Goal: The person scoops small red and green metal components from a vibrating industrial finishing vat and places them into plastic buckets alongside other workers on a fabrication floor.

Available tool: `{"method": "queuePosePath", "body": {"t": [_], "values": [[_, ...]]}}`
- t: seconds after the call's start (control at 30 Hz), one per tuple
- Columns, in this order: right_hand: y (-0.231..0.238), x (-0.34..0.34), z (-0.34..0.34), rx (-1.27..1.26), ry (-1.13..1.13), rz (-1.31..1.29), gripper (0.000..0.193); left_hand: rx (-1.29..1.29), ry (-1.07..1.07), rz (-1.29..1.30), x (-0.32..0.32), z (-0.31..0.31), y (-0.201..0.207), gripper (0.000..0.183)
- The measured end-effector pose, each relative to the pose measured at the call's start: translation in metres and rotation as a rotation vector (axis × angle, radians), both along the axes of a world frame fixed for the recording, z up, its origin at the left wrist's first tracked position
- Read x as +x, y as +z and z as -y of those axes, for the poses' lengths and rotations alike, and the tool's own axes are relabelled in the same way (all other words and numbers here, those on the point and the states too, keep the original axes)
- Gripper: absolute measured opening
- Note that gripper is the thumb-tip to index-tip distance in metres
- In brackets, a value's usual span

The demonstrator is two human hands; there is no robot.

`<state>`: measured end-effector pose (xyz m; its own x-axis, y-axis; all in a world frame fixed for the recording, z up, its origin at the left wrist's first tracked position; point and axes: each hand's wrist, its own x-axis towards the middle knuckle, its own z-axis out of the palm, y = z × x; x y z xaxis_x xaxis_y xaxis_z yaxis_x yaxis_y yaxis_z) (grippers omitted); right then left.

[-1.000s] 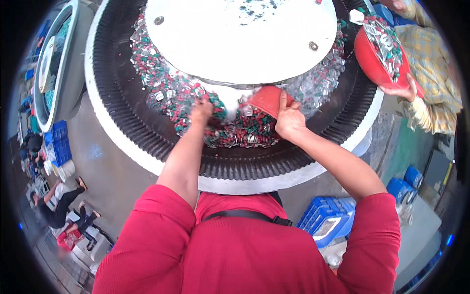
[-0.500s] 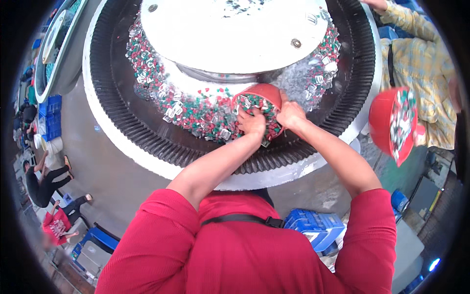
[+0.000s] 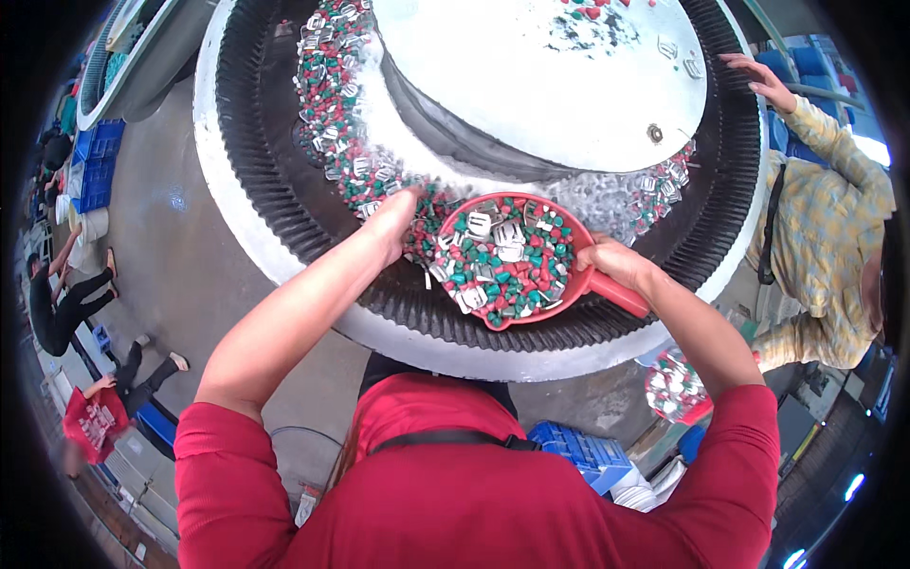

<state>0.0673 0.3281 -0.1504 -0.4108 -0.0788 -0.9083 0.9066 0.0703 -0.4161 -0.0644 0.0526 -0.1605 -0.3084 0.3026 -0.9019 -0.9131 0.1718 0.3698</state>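
Observation:
A red plastic scoop (image 3: 581, 294) with a short handle is heaped with small red and green chips and silvery metal buckles. My right hand (image 3: 611, 260) is closed on its rim beside the handle. The scoop is upright over the inner ribbed wall of a large round tub (image 3: 248, 161). My left hand (image 3: 393, 220) reaches into the loose pile of chips and buckles (image 3: 332, 123) to the left of the scoop. Its fingers are mostly hidden, so their pose cannot be told.
A large white round hub (image 3: 540, 85) fills the tub's middle, with a few pieces on top. At right, a person in a yellow checked shirt (image 3: 825, 209) holds another filled red scoop (image 3: 700, 410). Blue crates (image 3: 580, 450) stand below me; more blue crates (image 3: 95, 180) are at left.
The scoop has turned from tilted into the pile to upright and come nearer, full. My left hand has left its mouth and moved left. The other person's scoop has dropped lower.

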Motion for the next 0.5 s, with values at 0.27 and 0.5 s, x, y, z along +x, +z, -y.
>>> {"method": "queuePosePath", "body": {"t": [0.27, 0.5], "values": [[0.045, 0.008, 0.025, -0.147, -0.237, -0.072, 0.026, 0.33, -0.075, -0.065, 0.022, 0.005, 0.06, 0.059], [0.117, 0.039, 0.046, 0.148, -0.215, -0.358, 0.034, 0.489, -0.112, -0.348, 0.031, -0.01, 0.135, 0.052]]}}
